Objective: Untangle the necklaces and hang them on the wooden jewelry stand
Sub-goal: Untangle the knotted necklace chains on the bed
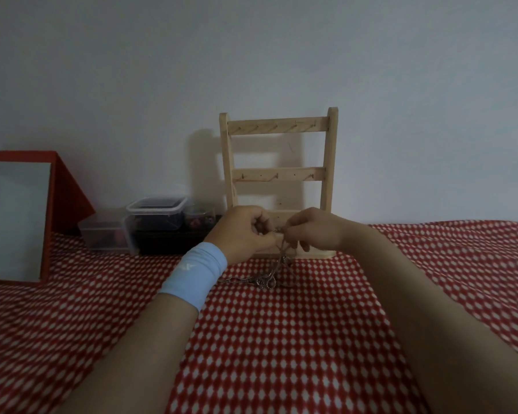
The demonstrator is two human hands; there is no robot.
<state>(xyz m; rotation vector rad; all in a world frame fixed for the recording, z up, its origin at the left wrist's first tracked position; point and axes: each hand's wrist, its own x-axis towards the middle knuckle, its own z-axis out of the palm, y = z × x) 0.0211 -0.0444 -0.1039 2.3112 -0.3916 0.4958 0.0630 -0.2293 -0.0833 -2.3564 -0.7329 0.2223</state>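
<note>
The wooden jewelry stand stands upright against the wall, with small pegs on its crossbars and nothing hanging from them. In front of its base, my left hand and my right hand are raised close together, each pinching part of the tangled necklaces. Thin metal chains hang from my fingers down to a small heap on the red patterned cloth. A light blue band wraps my left wrist.
Clear plastic boxes with small dark items sit left of the stand by the wall. A red-framed mirror leans at the far left. The red-and-white cloth covers the whole surface.
</note>
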